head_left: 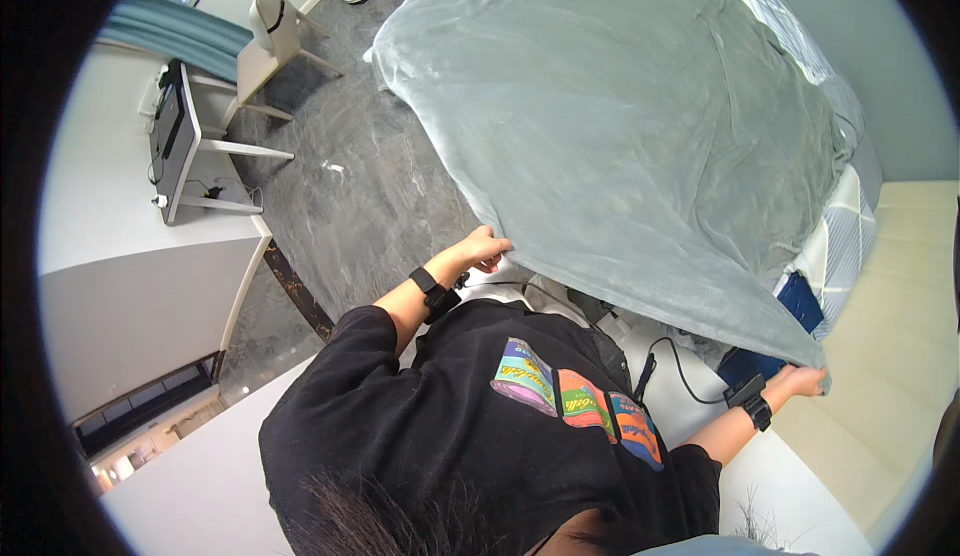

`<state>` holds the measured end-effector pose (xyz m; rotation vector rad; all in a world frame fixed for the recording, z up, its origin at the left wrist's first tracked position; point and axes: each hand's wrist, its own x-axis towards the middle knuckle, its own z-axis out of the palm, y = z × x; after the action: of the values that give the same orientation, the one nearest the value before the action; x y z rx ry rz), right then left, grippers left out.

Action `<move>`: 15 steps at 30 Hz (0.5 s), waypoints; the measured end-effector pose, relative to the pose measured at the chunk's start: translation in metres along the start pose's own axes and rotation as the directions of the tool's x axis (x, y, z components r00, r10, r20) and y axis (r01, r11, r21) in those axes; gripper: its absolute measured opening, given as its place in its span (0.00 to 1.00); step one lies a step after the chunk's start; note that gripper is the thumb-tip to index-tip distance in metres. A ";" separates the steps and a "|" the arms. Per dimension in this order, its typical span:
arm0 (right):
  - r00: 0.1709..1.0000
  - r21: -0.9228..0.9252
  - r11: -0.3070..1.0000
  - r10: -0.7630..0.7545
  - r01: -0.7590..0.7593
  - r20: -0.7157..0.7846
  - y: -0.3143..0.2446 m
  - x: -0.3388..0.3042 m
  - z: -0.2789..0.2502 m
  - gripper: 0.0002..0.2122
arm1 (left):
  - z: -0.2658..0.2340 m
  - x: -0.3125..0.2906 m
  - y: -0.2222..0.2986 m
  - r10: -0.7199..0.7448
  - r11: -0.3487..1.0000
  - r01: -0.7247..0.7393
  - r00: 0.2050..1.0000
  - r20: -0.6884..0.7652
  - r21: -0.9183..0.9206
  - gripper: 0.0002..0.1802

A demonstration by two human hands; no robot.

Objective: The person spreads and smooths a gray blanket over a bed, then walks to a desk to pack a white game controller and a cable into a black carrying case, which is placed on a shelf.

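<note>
A large grey-green plush blanket [600,106] is spread over a bed, its near edge pulled toward my body. My left hand [486,249] pinches that edge at its left end, the fingers closed on the cloth. At the right end, my right hand [800,380] grips a corner of the same blanket. The edge runs fairly taut between the two hands. Soft wrinkles cross the blanket's right half. A dark band with a small box sits on each of my wrists.
A checked white-and-grey sheet [838,246] shows along the bed's right side, by a dark blue item [800,301] and a cream padded panel [850,416]. A black cable [672,361] hangs near my waist. Leftward stand a desk [190,161] and a chair [265,41] on grey flooring [345,186].
</note>
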<state>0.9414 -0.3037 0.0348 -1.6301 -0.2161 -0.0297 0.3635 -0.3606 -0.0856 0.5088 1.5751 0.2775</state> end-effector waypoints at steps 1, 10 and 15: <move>1.000 0.017 1.000 0.026 -0.025 -0.013 0.000 -0.001 0.000 0.20 | -0.004 0.007 -0.006 -0.020 1.000 0.020 1.000 -0.004 -0.007 0.14; 0.999 -0.049 0.998 -0.026 0.027 0.026 0.084 -0.019 -0.020 0.16 | -0.124 0.022 -0.071 0.174 0.942 -0.222 0.964 -0.201 -0.252 0.07; 0.965 -0.251 0.946 0.153 -0.206 -0.213 0.120 -0.039 -0.022 0.12 | -0.214 0.006 -0.121 0.097 0.924 -0.181 0.963 -0.250 -0.338 0.07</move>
<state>0.9243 -0.3367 -0.0874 -1.9019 0.0907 -0.0784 0.1336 -0.4352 -0.1313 0.3099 1.6641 0.7417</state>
